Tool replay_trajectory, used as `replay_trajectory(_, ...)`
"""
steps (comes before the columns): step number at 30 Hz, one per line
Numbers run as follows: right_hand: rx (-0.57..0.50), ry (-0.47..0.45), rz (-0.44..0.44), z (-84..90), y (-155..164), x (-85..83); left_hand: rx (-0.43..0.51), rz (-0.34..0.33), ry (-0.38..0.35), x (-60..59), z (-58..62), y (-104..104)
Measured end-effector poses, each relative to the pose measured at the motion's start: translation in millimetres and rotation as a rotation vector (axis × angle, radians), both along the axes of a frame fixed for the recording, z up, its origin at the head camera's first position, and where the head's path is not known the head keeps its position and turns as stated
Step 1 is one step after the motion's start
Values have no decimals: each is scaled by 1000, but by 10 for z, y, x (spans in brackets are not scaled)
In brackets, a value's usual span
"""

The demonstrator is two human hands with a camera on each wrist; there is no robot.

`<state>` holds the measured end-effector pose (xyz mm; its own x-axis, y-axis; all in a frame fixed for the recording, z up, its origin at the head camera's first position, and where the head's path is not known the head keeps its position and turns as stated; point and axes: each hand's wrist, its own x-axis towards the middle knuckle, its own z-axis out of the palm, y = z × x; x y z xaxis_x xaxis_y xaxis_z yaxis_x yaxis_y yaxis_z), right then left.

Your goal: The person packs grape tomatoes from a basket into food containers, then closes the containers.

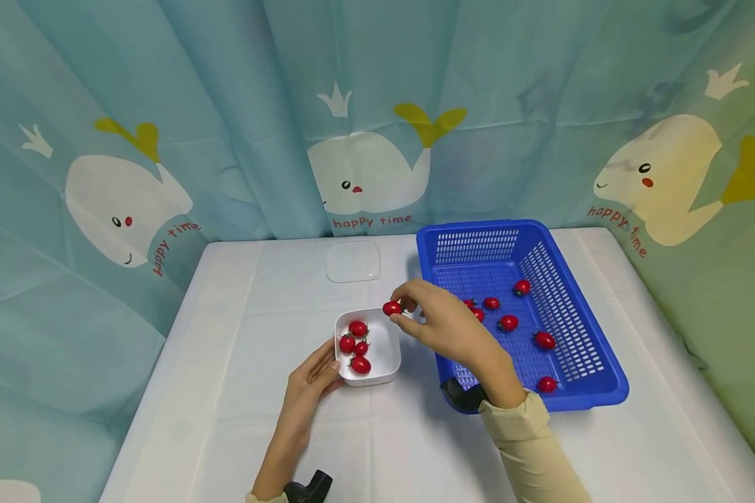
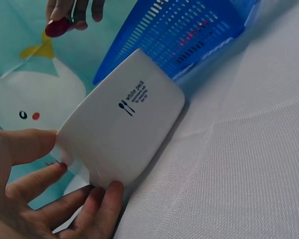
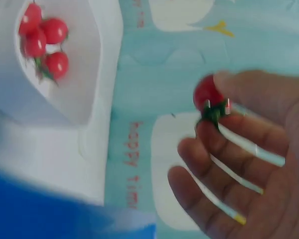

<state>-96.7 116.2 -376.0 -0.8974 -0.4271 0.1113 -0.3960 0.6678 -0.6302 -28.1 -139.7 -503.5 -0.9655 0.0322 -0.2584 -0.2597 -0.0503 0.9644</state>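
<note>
My right hand point(image 1: 443, 325) pinches a cherry tomato point(image 1: 392, 308) between thumb and fingertips, above the right rim of a small white plastic box point(image 1: 385, 353). In the right wrist view the green stalk end of that tomato point(image 3: 208, 92) faces the fingers. My left hand point(image 1: 311, 384) grips the box at its left side, thumb at the rim and fingers along the wall, as the left wrist view of the box point(image 2: 122, 117) shows. Several cherry tomatoes point(image 1: 360, 365) lie together in the box's left half. Dark printing marks its outer wall.
A blue plastic basket point(image 1: 579, 307) with perforated walls stands to the right, several cherry tomatoes point(image 1: 544, 340) scattered on its floor. A clear lid point(image 1: 353, 262) lies flat behind the box on the white-covered table point(image 1: 245, 419). A printed curtain point(image 1: 239, 105) hangs behind.
</note>
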Motion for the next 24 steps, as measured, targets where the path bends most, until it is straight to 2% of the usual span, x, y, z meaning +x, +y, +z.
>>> replay_trajectory(12,-106,-3,-133,-130,-339,211,0,-6,8,2,-8,-7)
replay_trajectory(17,-177,6,-196,-256,-471,249,3,-1,12,3,-13,-5)
replay_trajectory(24,-178,11,-165,-504,-586,242,8,-5,13,3,-18,-5)
